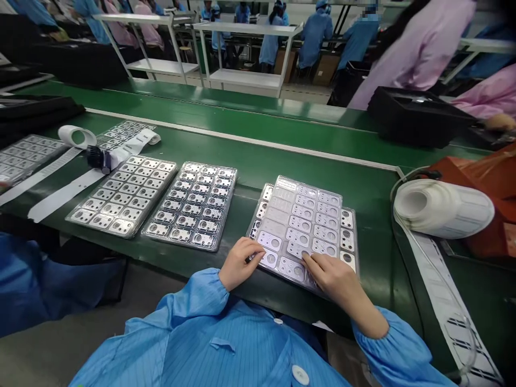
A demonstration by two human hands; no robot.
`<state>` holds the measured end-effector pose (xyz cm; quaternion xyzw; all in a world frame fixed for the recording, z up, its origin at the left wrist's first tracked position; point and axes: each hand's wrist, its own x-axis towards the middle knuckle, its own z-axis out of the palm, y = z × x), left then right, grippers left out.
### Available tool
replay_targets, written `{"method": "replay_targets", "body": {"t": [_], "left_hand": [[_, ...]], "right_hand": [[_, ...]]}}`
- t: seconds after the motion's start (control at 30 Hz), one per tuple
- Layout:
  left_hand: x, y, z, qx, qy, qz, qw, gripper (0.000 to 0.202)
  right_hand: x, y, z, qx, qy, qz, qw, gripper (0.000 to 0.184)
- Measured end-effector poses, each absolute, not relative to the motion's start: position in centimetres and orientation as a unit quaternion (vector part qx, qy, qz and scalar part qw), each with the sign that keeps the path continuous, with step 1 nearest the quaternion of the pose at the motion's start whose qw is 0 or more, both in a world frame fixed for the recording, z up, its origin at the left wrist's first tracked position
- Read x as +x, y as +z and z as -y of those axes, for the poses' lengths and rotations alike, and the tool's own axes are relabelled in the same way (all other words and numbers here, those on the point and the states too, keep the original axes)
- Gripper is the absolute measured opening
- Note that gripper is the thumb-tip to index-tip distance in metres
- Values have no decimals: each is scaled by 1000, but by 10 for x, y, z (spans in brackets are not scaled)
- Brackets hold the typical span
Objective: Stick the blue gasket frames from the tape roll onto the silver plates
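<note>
In front of me a clear plastic tray holds rows of small silvery metal plates with holes; several pockets at its upper left are bare. It lies askew on another filled tray, whose sides stick out. My right hand is closed, thumb and fingertips together at a metal plate in the middle column. At the tray's lower left edge is my left hand, with its thumb and fingers pinched; what lies between them, if anything, is hidden.
Two filled trays, one nearer and one farther left, lie on the green bench. White label strips run beside a dark roller. At right are a label roll, cables and an orange bin. Co-workers sit beyond.
</note>
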<state>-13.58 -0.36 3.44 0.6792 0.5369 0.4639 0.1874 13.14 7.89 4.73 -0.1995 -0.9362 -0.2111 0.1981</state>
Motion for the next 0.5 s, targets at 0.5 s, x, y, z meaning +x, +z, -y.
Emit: {"method": "replay_targets", "body": {"t": [0.5], "left_hand": [[-121, 26, 33, 682, 443, -565, 144, 19]], "right_hand": [[132, 39, -92, -183, -190, 948, 178, 29]]}}
